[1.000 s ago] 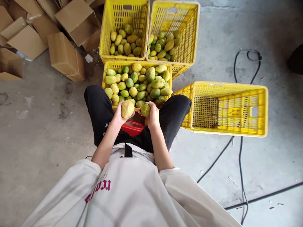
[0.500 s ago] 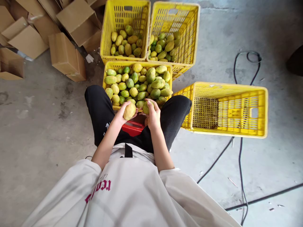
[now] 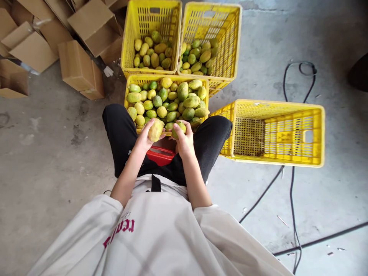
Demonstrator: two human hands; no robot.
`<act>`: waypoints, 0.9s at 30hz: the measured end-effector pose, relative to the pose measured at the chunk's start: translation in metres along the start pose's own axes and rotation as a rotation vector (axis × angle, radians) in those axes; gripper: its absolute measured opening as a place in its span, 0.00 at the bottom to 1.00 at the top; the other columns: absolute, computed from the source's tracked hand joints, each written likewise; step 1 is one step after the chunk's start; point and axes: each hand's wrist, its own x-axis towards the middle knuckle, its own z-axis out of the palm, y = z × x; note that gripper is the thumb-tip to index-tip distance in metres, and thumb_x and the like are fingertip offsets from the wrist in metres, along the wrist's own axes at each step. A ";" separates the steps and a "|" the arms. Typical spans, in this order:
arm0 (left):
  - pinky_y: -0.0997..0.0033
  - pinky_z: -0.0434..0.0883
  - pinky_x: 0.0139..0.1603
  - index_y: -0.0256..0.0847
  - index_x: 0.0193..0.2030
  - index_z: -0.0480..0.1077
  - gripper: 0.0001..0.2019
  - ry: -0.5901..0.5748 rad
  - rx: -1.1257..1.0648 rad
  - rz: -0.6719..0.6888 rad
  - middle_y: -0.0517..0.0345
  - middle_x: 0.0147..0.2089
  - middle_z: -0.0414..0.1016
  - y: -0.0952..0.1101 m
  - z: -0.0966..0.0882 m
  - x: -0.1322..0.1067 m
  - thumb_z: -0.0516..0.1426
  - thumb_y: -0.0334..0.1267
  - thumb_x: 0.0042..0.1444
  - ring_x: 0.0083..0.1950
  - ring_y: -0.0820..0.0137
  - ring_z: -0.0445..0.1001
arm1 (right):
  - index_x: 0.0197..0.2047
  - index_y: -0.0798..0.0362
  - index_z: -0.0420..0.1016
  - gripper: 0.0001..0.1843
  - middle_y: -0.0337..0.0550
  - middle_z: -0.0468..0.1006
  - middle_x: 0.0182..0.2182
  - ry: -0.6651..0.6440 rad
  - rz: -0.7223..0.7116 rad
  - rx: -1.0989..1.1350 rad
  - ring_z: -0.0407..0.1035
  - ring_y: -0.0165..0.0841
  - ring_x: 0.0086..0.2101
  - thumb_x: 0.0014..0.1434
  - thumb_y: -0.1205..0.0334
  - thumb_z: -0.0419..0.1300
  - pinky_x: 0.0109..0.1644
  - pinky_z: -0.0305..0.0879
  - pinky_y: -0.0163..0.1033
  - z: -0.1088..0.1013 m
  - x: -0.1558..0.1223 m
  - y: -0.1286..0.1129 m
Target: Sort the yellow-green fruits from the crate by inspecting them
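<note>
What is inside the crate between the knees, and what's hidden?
Green and yellow fruit, heaped in the crate. The upper layer hides the crate's floor and any beneath. The left hand and right hand partly cover the near edge.

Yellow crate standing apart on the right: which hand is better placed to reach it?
Probably the right hand: it holds a greenish fruit and is nearer that yellow crate. The left hand, holding a yellower fruit, is farther off.
</note>
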 end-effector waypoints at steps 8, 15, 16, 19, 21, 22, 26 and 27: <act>0.72 0.87 0.46 0.43 0.46 0.79 0.11 0.086 -0.042 -0.059 0.57 0.39 0.87 -0.006 -0.002 0.013 0.58 0.35 0.84 0.37 0.68 0.86 | 0.52 0.41 0.75 0.26 0.32 0.82 0.38 0.111 0.198 0.043 0.81 0.33 0.31 0.61 0.43 0.81 0.31 0.77 0.34 -0.003 0.012 0.016; 0.73 0.84 0.30 0.43 0.55 0.81 0.07 0.202 -0.006 -0.242 0.58 0.33 0.83 -0.012 -0.018 0.032 0.65 0.42 0.80 0.28 0.67 0.82 | 0.43 0.45 0.70 0.09 0.39 0.75 0.31 0.165 0.912 0.350 0.73 0.36 0.27 0.79 0.56 0.61 0.22 0.67 0.32 -0.003 0.011 0.033; 0.74 0.82 0.27 0.42 0.56 0.81 0.08 0.201 0.005 -0.269 0.58 0.31 0.82 -0.013 -0.020 0.033 0.65 0.43 0.80 0.26 0.67 0.81 | 0.43 0.45 0.70 0.08 0.39 0.75 0.32 0.158 0.944 0.369 0.74 0.37 0.28 0.78 0.59 0.61 0.23 0.68 0.32 -0.001 0.016 0.030; 0.73 0.80 0.24 0.41 0.57 0.80 0.10 0.197 -0.019 -0.318 0.56 0.31 0.82 -0.013 -0.025 0.036 0.61 0.43 0.81 0.25 0.64 0.82 | 0.42 0.46 0.71 0.07 0.42 0.77 0.34 0.066 0.851 0.374 0.77 0.39 0.33 0.76 0.62 0.62 0.25 0.75 0.35 0.009 0.049 -0.003; 0.70 0.83 0.27 0.41 0.58 0.80 0.10 0.197 -0.074 -0.322 0.55 0.33 0.83 -0.011 -0.027 0.036 0.59 0.43 0.83 0.28 0.62 0.85 | 0.37 0.47 0.74 0.12 0.47 0.84 0.37 0.019 0.613 0.387 0.86 0.43 0.43 0.75 0.59 0.67 0.30 0.85 0.39 0.019 0.079 -0.048; 0.69 0.85 0.28 0.42 0.58 0.80 0.10 0.195 -0.100 -0.320 0.55 0.34 0.83 -0.010 -0.028 0.037 0.58 0.43 0.83 0.30 0.62 0.87 | 0.35 0.48 0.77 0.15 0.50 0.88 0.41 0.005 0.462 0.433 0.89 0.44 0.51 0.77 0.55 0.66 0.36 0.90 0.41 0.025 0.092 -0.076; 0.73 0.82 0.25 0.44 0.53 0.78 0.11 0.216 -0.126 -0.305 0.57 0.33 0.81 -0.006 -0.028 0.037 0.57 0.44 0.86 0.27 0.65 0.83 | 0.18 0.53 0.55 0.34 0.27 0.91 0.61 -0.260 -0.089 0.526 0.75 0.51 0.74 0.68 0.47 0.27 0.38 0.70 0.40 0.039 0.109 -0.189; 0.75 0.80 0.23 0.44 0.51 0.77 0.12 0.223 -0.124 -0.301 0.57 0.32 0.81 -0.005 -0.028 0.037 0.56 0.44 0.87 0.25 0.67 0.81 | 0.17 0.50 0.49 0.33 0.22 0.92 0.59 -0.339 -0.174 0.536 0.72 0.42 0.78 0.70 0.44 0.32 0.41 0.72 0.38 0.038 0.105 -0.208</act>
